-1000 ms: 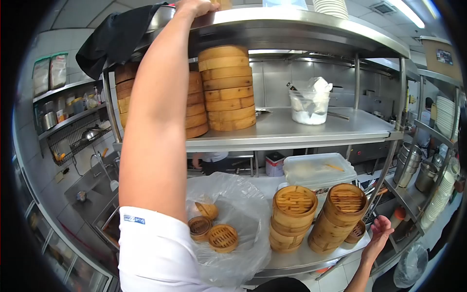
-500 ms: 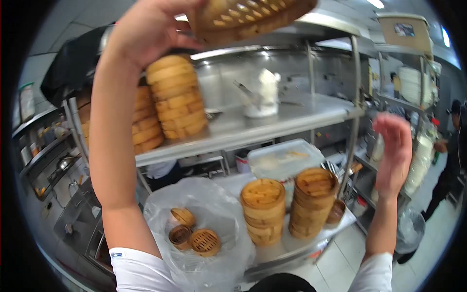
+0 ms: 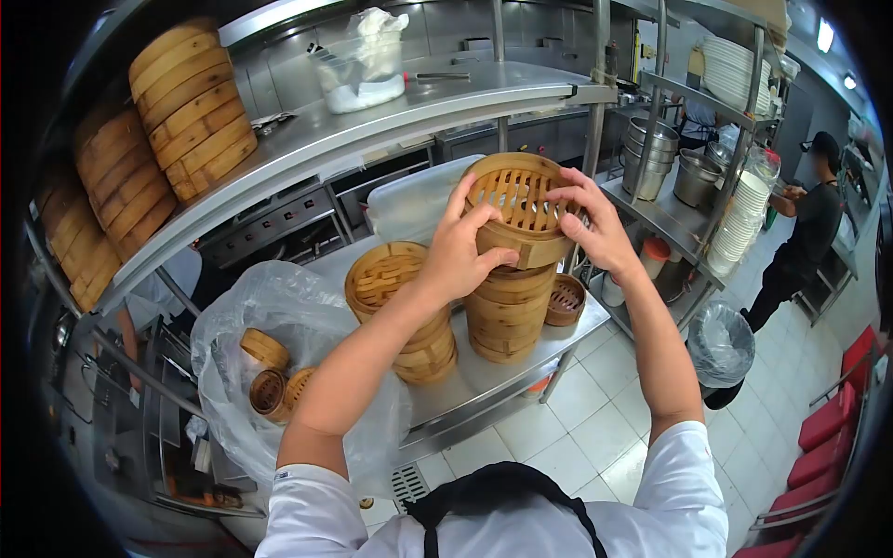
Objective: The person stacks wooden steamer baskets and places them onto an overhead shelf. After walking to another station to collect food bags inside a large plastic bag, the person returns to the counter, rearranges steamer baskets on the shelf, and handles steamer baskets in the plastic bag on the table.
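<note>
Both hands are on a round bamboo steamer basket (image 3: 526,244) with a slatted base facing up. My left hand (image 3: 465,244) grips its left side, thumb along the front wall and fingers at the rim. On the opposite side my right hand (image 3: 595,228) is closed round the rim, fingers curled over the top. Directly under this basket stands a stack of bamboo steamers (image 3: 507,316); I cannot tell whether the basket fully rests on it. A second stack of bamboo steamers (image 3: 423,349) is just left, partly behind my left forearm.
A clear plastic bag (image 3: 233,325) holds several small steamers. Another small steamer (image 3: 566,302) sits right of the stacks. Tall steamer stacks (image 3: 191,112) lean in view on the upper steel shelf (image 3: 437,98). A person (image 3: 807,223) stands at the right, near a bagged bin (image 3: 721,344).
The slatted basket has come down from the upper shelf's height to the right-hand stack. My right hand, empty before, now holds its rim too. The view has turned right and down.
</note>
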A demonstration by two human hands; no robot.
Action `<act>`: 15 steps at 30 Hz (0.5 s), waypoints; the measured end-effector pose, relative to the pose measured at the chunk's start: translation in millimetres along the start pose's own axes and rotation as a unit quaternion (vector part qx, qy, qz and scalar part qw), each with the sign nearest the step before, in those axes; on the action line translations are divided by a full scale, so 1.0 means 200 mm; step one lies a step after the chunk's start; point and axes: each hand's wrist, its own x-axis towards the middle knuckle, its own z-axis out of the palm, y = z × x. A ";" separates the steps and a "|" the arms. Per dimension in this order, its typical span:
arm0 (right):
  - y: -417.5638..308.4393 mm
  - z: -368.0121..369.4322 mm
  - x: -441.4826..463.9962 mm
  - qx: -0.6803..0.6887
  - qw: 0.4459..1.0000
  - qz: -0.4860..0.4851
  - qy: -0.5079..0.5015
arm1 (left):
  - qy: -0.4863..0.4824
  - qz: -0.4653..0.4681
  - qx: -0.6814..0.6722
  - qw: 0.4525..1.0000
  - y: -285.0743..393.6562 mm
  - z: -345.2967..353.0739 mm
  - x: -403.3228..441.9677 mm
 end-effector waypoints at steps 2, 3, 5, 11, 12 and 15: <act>0.07 0.03 -0.02 -0.021 1.000 0.017 -0.016 | -0.002 -0.048 0.004 0.999 -0.07 0.06 -0.02; 0.10 0.06 -0.04 -0.029 0.999 0.027 -0.024 | -0.006 -0.073 0.007 0.997 -0.09 0.09 -0.04; 0.18 0.12 -0.07 0.006 0.998 0.042 -0.037 | 0.011 -0.124 0.007 0.992 -0.14 0.15 -0.09; 0.20 0.15 -0.09 0.025 0.998 0.040 -0.037 | 0.043 -0.180 -0.043 0.982 -0.13 0.18 -0.17; 0.20 0.15 -0.09 0.017 0.998 0.039 -0.043 | 0.048 -0.177 -0.060 0.981 -0.14 0.18 -0.17; 0.23 0.18 -0.12 -0.033 0.998 0.008 -0.047 | 0.075 -0.116 -0.070 0.988 -0.19 0.23 -0.23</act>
